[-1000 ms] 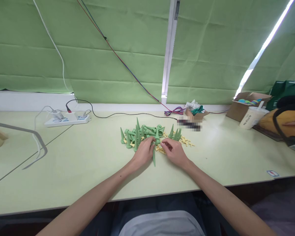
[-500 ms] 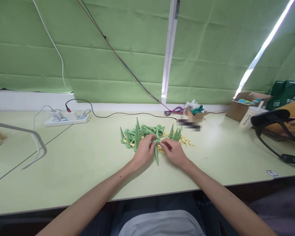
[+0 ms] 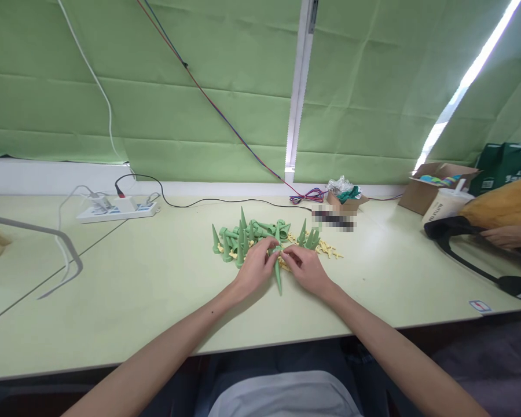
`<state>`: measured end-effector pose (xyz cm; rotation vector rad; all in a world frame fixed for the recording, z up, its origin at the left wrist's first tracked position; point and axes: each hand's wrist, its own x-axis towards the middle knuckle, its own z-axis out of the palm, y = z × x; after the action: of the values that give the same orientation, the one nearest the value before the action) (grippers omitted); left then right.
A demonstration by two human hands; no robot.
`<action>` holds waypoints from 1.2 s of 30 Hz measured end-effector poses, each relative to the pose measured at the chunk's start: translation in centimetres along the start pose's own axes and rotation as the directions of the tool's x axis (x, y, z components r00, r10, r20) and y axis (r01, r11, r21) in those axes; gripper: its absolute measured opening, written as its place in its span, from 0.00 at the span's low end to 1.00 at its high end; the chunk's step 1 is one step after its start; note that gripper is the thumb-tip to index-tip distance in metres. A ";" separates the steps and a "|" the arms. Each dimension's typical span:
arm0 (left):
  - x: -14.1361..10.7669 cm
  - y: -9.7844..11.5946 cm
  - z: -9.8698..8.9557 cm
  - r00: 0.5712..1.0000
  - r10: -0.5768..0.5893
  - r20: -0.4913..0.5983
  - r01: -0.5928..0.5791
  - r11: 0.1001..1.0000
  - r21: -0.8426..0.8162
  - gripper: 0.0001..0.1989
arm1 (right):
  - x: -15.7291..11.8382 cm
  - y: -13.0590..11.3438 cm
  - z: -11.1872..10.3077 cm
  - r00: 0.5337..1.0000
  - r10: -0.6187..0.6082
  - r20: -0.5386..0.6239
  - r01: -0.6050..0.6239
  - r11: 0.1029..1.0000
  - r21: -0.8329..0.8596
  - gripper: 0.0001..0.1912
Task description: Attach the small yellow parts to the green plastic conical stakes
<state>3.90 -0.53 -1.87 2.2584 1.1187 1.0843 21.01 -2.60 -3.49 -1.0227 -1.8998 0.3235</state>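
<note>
My left hand is closed on a green cone whose tip points down toward the table's front edge. Fingertips of my right hand are pinched together at the cone's wide end; any small part between them is too small to make out. Behind and left of my hands is a pile of green cones, some upright and some lying. A smaller group of upright green cones stands behind my right hand, with small yellow pieces scattered beside it.
On the pale table, a white power strip lies back left. A small box, a larger carton, a cup and a black strap-like object are to the right, near another person's hand.
The black object at the right has moved down and left, and the other person's sleeve and hand have shifted. The held cone's tip has moved slightly down and right.
</note>
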 end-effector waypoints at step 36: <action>-0.4 0.8 -0.3 0.998 0.060 -0.005 -0.060 0.995 -0.083 0.08 | 0.0 -0.4 -0.2 0.981 0.194 0.007 -0.192 0.968 0.163 0.15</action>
<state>3.93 -1.34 -1.36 2.2397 0.9934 1.1355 20.96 -2.90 -3.13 -1.0975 -1.7368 0.5769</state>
